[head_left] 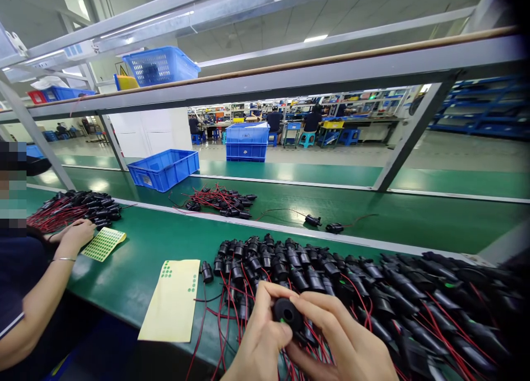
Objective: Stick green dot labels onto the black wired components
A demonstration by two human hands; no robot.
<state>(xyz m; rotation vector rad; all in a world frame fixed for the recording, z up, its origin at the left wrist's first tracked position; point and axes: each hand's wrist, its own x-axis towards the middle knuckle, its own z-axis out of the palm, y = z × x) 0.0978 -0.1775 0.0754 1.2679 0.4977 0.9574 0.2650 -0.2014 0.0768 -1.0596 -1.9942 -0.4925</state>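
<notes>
- Stretching across the view, a green workbench runs from left to right, with a green conveyor belt behind it and a white strip between the two
- Overhead, a metal shelf rail carries a blue basket; beyond it lies a wide factory floor with blue crates and seated workers at far benches
- Left hand and right hand meet at the near edge of the bench, fingers closed together around one black round connector, its green-dotted face turned up
- Just behind the hands, a large heap of black connectors with red wires covers the bench out to the right edge
- A yellow sticker sheet with a few green dots lies just left of the heap, on a bare stretch of bench
- At far left a co-worker's hand rests beside a second dotted sheet and another wire bundle
- A blue bin and a smaller wire pile sit on the belt, with open green surface to their right
</notes>
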